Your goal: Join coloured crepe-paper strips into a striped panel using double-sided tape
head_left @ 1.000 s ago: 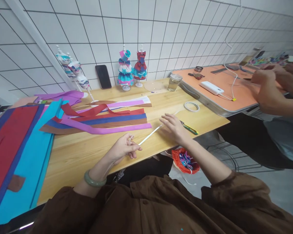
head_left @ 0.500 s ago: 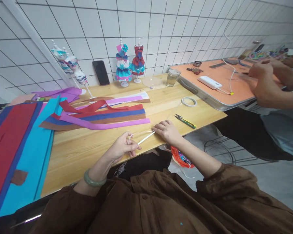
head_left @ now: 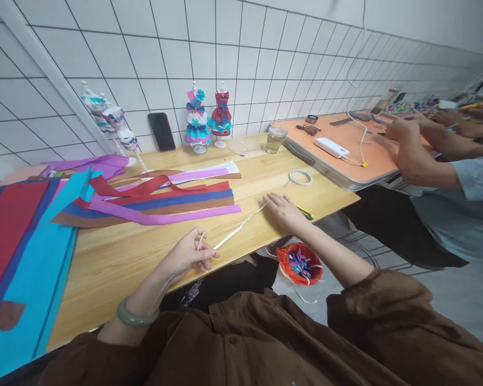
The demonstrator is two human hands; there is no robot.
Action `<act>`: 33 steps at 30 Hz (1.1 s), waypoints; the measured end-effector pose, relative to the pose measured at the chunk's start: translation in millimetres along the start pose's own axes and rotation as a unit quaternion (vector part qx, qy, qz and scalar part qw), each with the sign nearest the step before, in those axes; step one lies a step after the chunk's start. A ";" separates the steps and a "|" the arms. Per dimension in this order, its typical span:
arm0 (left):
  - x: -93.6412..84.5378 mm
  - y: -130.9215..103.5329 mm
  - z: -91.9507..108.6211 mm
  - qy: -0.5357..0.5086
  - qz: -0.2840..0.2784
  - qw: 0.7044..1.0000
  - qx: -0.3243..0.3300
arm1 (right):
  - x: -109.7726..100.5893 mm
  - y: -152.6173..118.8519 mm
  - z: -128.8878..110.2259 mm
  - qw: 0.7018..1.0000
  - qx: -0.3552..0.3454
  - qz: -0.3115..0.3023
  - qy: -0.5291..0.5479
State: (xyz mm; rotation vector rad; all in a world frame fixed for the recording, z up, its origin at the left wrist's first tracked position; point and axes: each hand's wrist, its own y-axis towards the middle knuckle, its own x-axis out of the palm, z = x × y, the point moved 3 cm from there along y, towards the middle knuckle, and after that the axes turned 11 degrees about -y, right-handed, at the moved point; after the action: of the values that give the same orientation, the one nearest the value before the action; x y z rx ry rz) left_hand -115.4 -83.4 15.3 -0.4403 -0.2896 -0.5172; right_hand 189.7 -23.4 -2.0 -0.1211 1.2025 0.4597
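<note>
A narrow white strip (head_left: pixel 237 230), slightly twisted, stretches over the wooden table between my two hands. My left hand (head_left: pixel 187 253), at the table's front edge, is closed on one end, with a loop of strip around its fingers. Farther right, my right hand (head_left: pixel 284 212) lies flat on the tabletop, fingers stretched out, its fingertips touching the strip; the thumb is mostly hidden. Just beyond it is a roll of white tape (head_left: pixel 300 177). Thread snips (head_left: pixel 306 213) with yellow-green handles lie partly covered by my right hand.
Coloured fabric strips (head_left: pixel 177 201) and larger sheets (head_left: pixel 52 257) cover the table's left. Small dressed mannequins (head_left: pixel 197 126), a phone (head_left: pixel 161 132) and a lidded glass jar (head_left: pixel 276 140) stand behind. Below the edge hangs a red bag (head_left: pixel 284 268) of scraps. A co-worker's hands (head_left: pixel 404 128) are at the orange table (head_left: pixel 326 123).
My right hand has moved right relative to the table and now covers part of the snips. The strip between my hands is longer. My view has shifted, showing more of the red bag.
</note>
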 end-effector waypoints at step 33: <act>3.1 -4.2 -16.5 0.092 0.009 0.995 0.043 | 29.4 -2.4 54.1 0.938 0.192 0.222 0.184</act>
State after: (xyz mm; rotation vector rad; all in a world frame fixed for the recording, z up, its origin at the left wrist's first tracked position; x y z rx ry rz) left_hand -112.5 -95.8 3.5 -0.3094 -0.1307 -0.5215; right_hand 246.0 0.5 -9.6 0.4282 1.6771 0.6018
